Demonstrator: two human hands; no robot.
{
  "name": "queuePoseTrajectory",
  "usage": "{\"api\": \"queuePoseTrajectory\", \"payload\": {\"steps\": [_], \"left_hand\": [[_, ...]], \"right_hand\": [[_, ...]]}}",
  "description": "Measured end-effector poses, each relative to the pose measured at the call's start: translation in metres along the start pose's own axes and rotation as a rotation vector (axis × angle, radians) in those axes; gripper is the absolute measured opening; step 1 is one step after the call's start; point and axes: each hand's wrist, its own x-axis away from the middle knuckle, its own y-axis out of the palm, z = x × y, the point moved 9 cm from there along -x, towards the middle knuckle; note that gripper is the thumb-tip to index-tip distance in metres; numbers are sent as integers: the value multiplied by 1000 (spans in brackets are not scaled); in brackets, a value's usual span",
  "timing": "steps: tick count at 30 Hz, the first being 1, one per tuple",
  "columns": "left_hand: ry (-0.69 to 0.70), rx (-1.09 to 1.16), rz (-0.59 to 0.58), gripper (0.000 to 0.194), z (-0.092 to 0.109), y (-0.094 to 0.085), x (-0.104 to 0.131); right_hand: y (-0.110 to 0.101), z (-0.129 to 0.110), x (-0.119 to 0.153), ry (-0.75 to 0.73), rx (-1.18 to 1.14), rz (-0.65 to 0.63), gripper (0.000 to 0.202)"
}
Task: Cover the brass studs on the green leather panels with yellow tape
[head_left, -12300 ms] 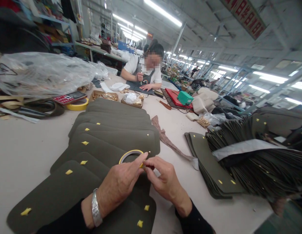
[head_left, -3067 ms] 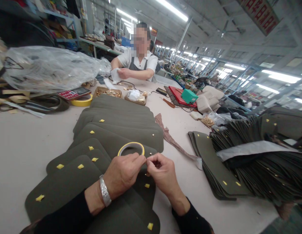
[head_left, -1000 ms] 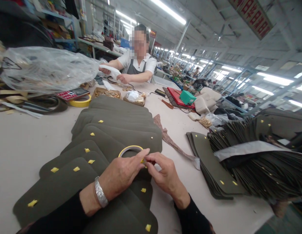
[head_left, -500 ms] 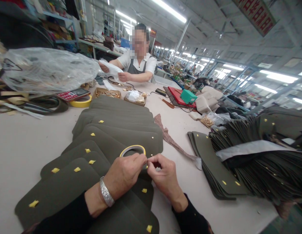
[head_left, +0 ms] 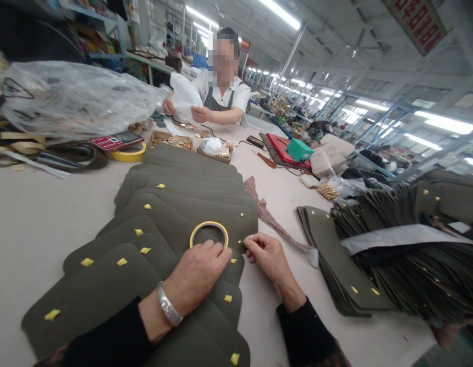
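Note:
My left hand (head_left: 200,272), with a silver bracelet at the wrist, is closed on the near side of a roll of yellow tape (head_left: 209,224). Its curled fingers hide part of the ring. Thumb and forefinger of my right hand (head_left: 265,252) are pinched together beside a small gold stud (head_left: 239,242) at the right edge of an olive panel (head_left: 175,209); what they hold is too small to make out. More olive panels (head_left: 102,295) lie overlapped beneath my left arm, dotted with bits of yellow tape (head_left: 122,262).
Stacked olive pieces (head_left: 332,265) stand at right, near a brown strip (head_left: 265,214). Boxes of gold hardware (head_left: 171,141), another yellow tape roll (head_left: 129,153) and a plastic bag (head_left: 79,102) lie farther back. Across the table, a person (head_left: 225,97) holds a white sheet (head_left: 186,97).
My hands have come apart: the right moved right and slightly up to the gold stud, while the left stays at the tape roll. The person opposite has lifted the white sheet higher.

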Motion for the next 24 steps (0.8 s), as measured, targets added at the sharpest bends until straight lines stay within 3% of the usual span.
{"api": "queuePoseTrajectory", "payload": {"steps": [5,10,14,17,20,22,24], "left_hand": [[-18,41,-46,9,-2,5,-1],[-24,63,-49,10,-3,7,0],[-25,78,-40,11,-3,6,2],[-30,72,-33,11,-4,5,3],[-31,71,-19,11,-8,3,0],[-33,72,-2,12,-11,0,-3],[-38,68,12,13,-16,-2,-7]], "right_hand": [[13,-27,4,-201,357,-1,14],[24,-32,1,-290,557,25,15],[19,-29,-2,-239,569,65,10],[5,-28,2,-225,491,118,28],[4,-43,14,-446,547,94,10],[15,-50,23,-608,677,7,14],[27,-51,25,-663,812,-66,17]]}}
